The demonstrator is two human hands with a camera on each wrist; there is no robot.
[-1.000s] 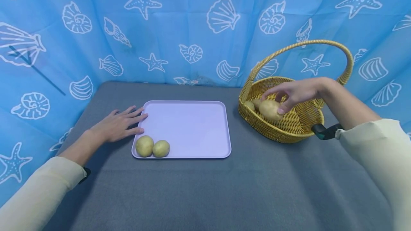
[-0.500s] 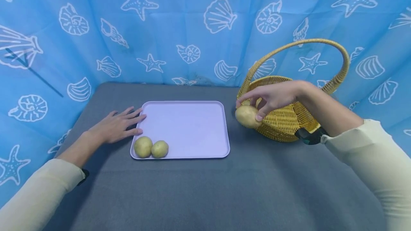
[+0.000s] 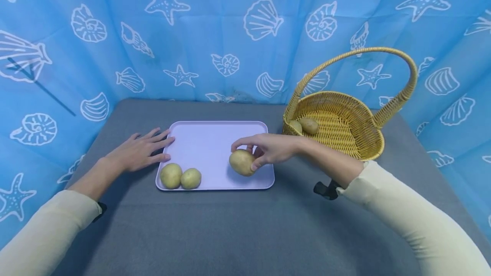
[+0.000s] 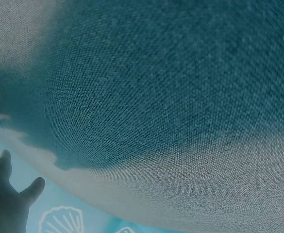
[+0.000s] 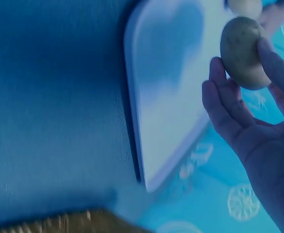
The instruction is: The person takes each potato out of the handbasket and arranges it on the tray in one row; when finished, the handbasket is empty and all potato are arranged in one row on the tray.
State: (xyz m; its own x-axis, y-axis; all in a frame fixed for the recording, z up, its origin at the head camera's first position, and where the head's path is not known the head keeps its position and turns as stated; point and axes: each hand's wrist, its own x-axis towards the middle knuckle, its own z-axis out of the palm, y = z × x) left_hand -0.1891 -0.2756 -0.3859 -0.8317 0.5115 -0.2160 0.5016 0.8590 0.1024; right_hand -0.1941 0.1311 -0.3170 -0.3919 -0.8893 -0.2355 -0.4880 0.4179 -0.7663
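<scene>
My right hand pinches a potato between thumb and fingers over the right part of a pale lilac tray. In the right wrist view the same potato shows between the thumb and fingertips, with the tray beyond it. My left hand lies with fingers spread at the tray's left rim, fingertips over the edge. Two potatoes, a larger one and a smaller one, sit side by side in the tray's near left corner. In the left wrist view, part of the left hand shows at the lower left.
A wicker basket with a tall arched handle stands right of the tray. In its left end lie two potatoes, one browner, the other partly hidden by the rim. A grey cloth covers the table; a blue seashell curtain hangs behind.
My right hand has lifted the potato out of the basket and carried it left, over the tray. The left hand has stayed at the tray's left rim.
</scene>
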